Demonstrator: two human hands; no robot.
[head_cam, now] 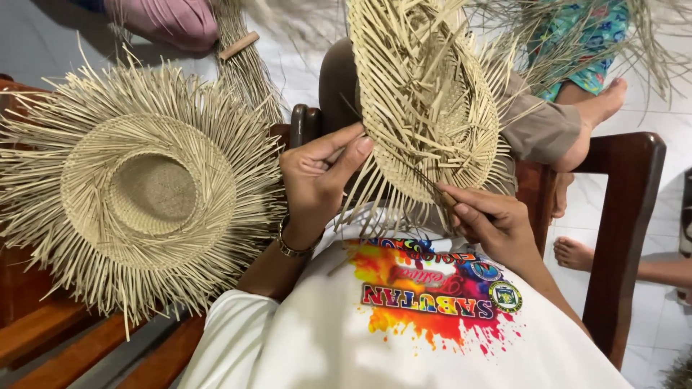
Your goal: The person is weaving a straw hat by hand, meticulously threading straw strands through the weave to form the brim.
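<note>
I hold a half-woven straw hat (pixel 432 94) upright on my raised knee, its loose strands sticking out all round. My left hand (pixel 317 176) pinches the hat's lower left edge between thumb and fingers; a metal bracelet circles that wrist. My right hand (pixel 494 223) grips a thin needle-like tool with a wooden handle (pixel 441 193), its tip pushed into the weave at the hat's lower rim. A second straw hat (pixel 148 194), with a round crown and a ragged fringe of unwoven strands, lies flat to my left on the wooden bench (pixel 50 331).
A dark wooden chair frame (pixel 623 216) rises at the right. Another person's bare feet (pixel 577 252) and a leg in patterned cloth (pixel 584 43) show beyond it on the white tiled floor. A bundle of straw with a wooden stick (pixel 241 47) lies at the top.
</note>
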